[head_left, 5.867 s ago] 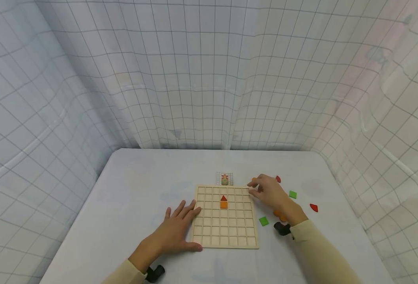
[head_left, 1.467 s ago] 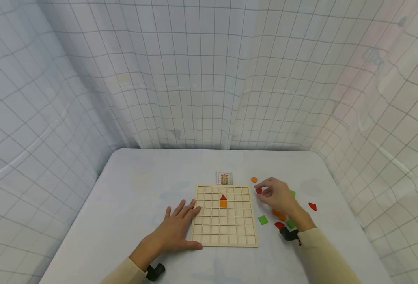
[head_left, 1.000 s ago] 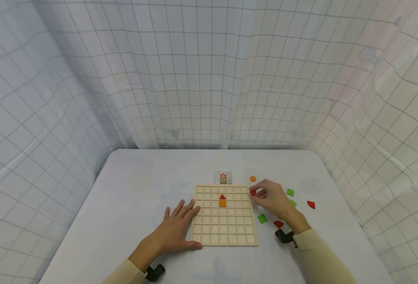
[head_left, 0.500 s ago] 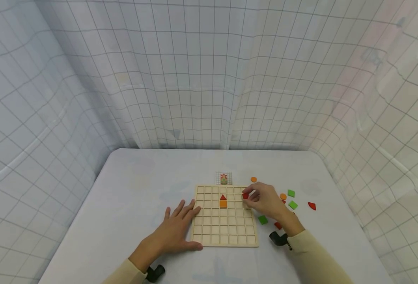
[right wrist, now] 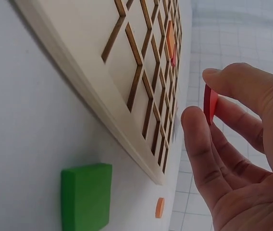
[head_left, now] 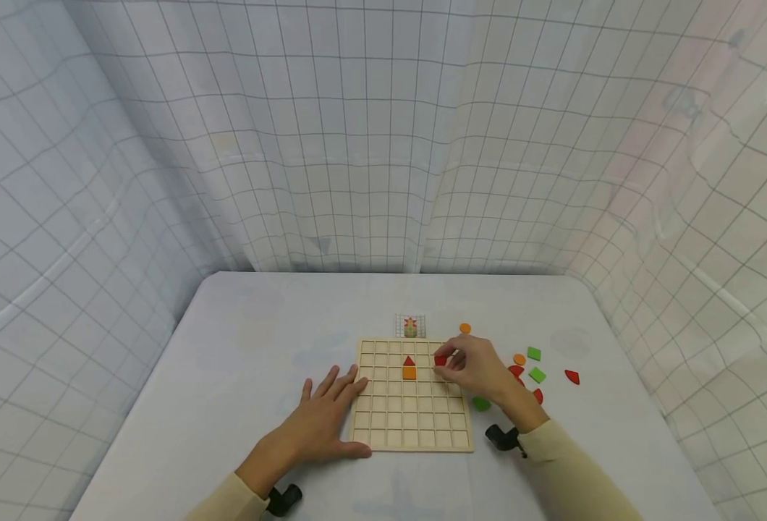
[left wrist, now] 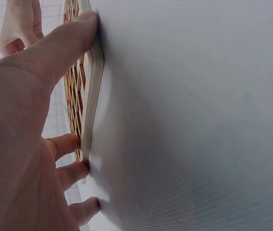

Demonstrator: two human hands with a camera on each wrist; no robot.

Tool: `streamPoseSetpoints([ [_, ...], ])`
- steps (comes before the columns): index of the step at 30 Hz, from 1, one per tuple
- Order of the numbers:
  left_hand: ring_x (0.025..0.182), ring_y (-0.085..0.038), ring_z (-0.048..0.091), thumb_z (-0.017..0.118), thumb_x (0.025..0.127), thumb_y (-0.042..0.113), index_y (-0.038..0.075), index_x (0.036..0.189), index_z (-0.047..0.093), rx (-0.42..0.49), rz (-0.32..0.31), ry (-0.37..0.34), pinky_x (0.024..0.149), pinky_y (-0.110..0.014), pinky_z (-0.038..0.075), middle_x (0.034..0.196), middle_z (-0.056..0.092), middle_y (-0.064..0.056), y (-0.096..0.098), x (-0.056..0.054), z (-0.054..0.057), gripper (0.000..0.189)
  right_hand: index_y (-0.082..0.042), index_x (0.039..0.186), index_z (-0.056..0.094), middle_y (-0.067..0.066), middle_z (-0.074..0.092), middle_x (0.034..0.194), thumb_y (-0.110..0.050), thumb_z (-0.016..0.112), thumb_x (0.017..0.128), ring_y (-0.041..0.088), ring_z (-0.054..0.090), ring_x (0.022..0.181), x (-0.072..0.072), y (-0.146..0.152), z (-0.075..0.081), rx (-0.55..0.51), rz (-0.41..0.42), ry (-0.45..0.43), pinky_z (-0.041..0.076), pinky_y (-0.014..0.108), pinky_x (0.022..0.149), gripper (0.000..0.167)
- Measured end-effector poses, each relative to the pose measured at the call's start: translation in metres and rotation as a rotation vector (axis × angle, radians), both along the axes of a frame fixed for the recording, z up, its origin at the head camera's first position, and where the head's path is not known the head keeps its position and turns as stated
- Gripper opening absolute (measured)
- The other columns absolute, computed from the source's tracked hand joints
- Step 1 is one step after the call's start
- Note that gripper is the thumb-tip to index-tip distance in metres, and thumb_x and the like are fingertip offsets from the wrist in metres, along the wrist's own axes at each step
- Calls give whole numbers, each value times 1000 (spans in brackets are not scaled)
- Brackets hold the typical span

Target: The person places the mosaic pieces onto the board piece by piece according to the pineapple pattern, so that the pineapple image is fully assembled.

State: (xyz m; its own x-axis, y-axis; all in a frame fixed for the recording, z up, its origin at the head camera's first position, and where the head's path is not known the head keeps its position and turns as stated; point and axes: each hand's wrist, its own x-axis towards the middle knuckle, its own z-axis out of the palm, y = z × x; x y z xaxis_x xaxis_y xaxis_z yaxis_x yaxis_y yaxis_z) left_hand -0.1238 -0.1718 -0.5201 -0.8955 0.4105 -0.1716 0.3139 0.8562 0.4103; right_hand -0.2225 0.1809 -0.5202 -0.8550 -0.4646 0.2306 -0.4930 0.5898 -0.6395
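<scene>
My left hand (head_left: 321,423) lies with spread fingers along the left side of a wooden grid board (head_left: 416,423), its thumb at the near left corner. Over the board's upper right cells, my right hand (head_left: 477,369) pinches a small red tile (head_left: 441,359) between thumb and fingers. The right wrist view shows that red tile (right wrist: 210,103) nearly edge-on, with a curved side, held above the grid. In the board's upper middle sit a red triangle (head_left: 409,361) and, directly below it, an orange square (head_left: 409,373).
A small picture card (head_left: 410,326) lies behind the board. To the right are green squares (head_left: 534,354), orange discs (head_left: 519,359) and several red fan-shaped tiles (head_left: 572,377). One green tile (right wrist: 86,197) lies close beside the board's right edge. Gridded curtains (head_left: 357,181) surround the table.
The right hand took hold of the red tile on the table's right side and has carried it leftward over the board. The left hand keeps its place.
</scene>
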Motion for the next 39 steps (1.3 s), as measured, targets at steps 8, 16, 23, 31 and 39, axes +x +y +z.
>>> streamPoseSetpoints([
  [8,181,-51,23,90,85,81,16,182,40,-1,-4,10,130,-95,23,195,28,-13,-1,-2,-1,127,-8,111,85,7,83,108,-14,97,97,7,75,84,-2,-8,0,11,25,22,65,24,78,19],
  [16,181,-51,24,91,85,82,16,182,41,0,-1,15,129,-95,24,195,28,-13,-1,-2,0,127,-6,108,85,7,79,104,-12,98,95,10,74,83,-3,-18,-2,24,29,9,63,21,76,19],
  [23,180,-52,25,91,84,82,16,182,41,-12,-3,16,129,-95,25,195,29,-13,1,-3,-1,128,-6,110,86,7,79,104,-13,98,95,10,73,81,-2,-24,-1,57,55,0,63,20,76,20],
  [31,180,-52,25,91,83,83,17,181,42,-17,3,15,128,-96,25,195,29,-13,1,-3,-2,128,-8,107,86,5,79,100,-16,99,95,6,70,79,-4,-28,-6,109,78,32,61,20,75,19],
  [39,180,-52,25,90,83,84,17,181,43,-27,1,10,128,-96,25,195,29,-12,2,-3,-2,127,-8,107,87,3,78,99,-19,99,96,3,64,82,-3,-31,-8,137,57,-29,59,19,74,20],
])
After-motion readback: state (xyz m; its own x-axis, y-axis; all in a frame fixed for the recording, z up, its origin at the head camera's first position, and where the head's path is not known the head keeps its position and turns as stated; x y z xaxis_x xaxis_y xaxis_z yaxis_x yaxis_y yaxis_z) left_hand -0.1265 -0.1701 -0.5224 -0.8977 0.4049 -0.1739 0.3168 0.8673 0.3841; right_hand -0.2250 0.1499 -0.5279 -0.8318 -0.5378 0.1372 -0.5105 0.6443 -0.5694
